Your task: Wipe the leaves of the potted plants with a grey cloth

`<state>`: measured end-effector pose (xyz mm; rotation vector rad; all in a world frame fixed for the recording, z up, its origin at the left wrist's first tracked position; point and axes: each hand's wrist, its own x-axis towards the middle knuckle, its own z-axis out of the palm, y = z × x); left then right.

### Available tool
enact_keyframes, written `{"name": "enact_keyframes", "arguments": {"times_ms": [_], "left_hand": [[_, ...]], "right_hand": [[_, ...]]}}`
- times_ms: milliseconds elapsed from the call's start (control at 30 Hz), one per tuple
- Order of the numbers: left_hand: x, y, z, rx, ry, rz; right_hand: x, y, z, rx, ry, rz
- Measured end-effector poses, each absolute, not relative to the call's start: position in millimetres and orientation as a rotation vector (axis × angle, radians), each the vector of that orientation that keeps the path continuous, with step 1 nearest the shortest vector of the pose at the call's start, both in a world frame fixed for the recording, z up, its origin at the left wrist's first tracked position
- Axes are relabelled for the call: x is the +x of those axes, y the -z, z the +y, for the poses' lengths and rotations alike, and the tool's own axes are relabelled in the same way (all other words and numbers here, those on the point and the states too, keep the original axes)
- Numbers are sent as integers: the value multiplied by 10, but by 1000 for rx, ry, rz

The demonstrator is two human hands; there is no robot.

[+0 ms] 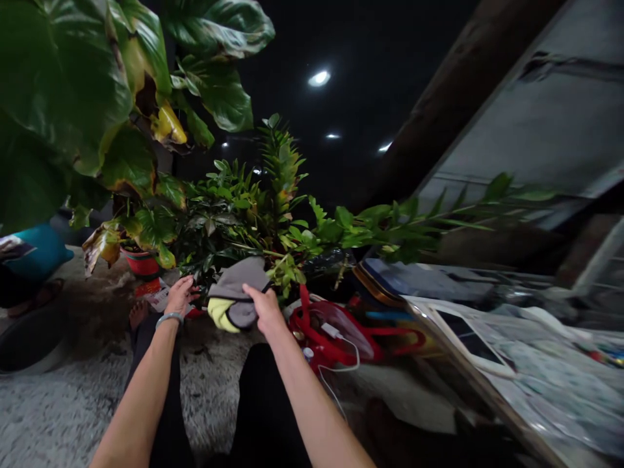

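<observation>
My right hand (264, 307) grips the edge of a folded cloth piece (238, 281), grey with a bright yellow-green part and dark trim; I cannot tell what kind of garment or item it is. The cloth hangs in front of me, above my knees. To its left is my left hand (180, 296), with a bangle on the wrist. Its fingers are curled and pressed together, apart from the cloth, and whatever may be in them is too small to make out. Just right of my right hand sits a red bag (336, 335) with a white cable (358, 357) on it.
Leafy plants (283, 221) stand ahead, with a red pot (140, 261) at left. At right, a table (468, 390) bears a white tablet or phone (470, 341) and plastic-wrapped items. A dark basin (34, 341) and a person in blue (39, 250) are at far left.
</observation>
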<state>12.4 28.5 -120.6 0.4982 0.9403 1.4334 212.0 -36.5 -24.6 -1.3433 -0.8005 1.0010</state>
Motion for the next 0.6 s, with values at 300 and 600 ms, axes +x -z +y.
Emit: {"name": "enact_keyframes", "arguments": {"times_ms": [300, 600], "left_hand": [[138, 1261, 344, 549, -1249, 1185], [892, 1368, -93, 697, -769, 930]], "right_hand": [[2795, 460, -1651, -1428, -1316, -629], [3413, 123, -935, -1028, -806, -151]]}}
